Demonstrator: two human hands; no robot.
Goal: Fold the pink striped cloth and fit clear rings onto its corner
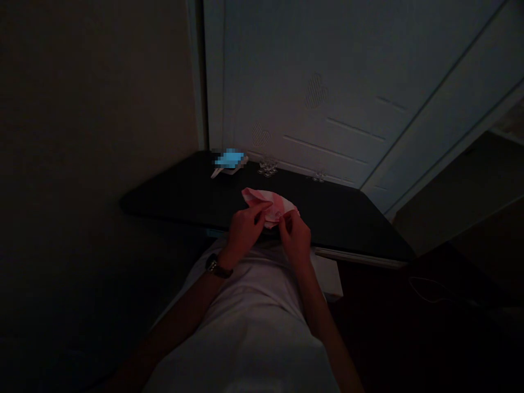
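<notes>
Both my hands work at a thin, folded pink-and-white striped sheet (276, 201) near the front edge of the black tabletop (327, 210); whether it is cloth or paper I cannot tell. My left hand (246, 226) has its fingers closed at the sheet's left side, the index finger reaching across it. At the near right edge, my right hand (295, 234) pinches the sheet between thumb and fingers. A dark wristwatch (219, 267) is on my left wrist. The dim light hides fine detail.
A phone with a lit, blurred screen (230, 158) rests at the back left of the tabletop. Behind it stands a pale panel (295, 71) with heart and line patterns. Below the right side of the table is a white box (328, 277), and a thin cable (426, 281) lies further right.
</notes>
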